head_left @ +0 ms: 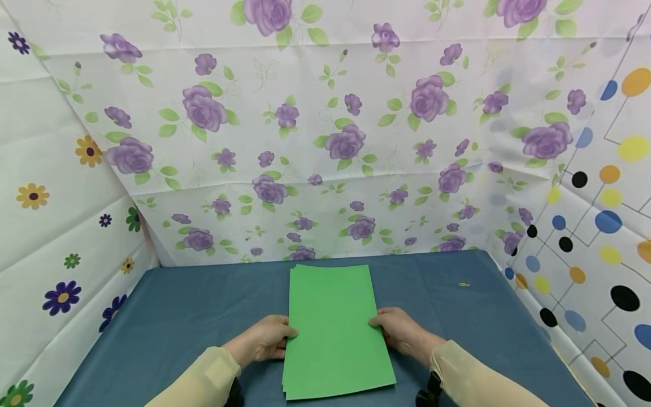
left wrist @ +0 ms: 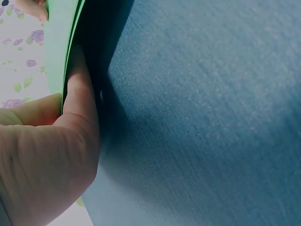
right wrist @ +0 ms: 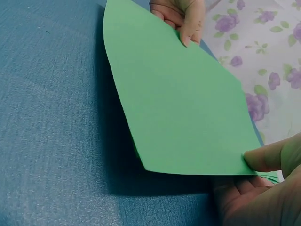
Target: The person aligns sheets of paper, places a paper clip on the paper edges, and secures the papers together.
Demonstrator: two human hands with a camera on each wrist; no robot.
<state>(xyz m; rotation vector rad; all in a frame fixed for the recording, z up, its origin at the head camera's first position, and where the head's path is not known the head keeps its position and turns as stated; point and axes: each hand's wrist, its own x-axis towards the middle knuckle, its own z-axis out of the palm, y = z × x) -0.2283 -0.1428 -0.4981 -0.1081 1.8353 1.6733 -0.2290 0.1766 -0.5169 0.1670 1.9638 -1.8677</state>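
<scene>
Several sheets of green paper (head_left: 333,333) are held in a slightly uneven stack above the table, their edges not quite lined up at the left. My left hand (head_left: 269,337) pinches the left long edge, thumb on top and fingers underneath. On the opposite edge my right hand (head_left: 402,330) does the same. The left wrist view shows the layered edges of the green sheets (left wrist: 70,52) between thumb and fingers. In the right wrist view the top sheet (right wrist: 174,103) bows a little and casts a shadow; the right thumb presses on its corner side.
A blue cloth (head_left: 203,305) covers the table. Toward the back right lies a small yellow paper clip (head_left: 464,285). Flowered fabric (head_left: 315,141) hangs behind the table, with a daisy-patterned sheet (head_left: 46,243) on the left and a dotted one (head_left: 600,254) on the right.
</scene>
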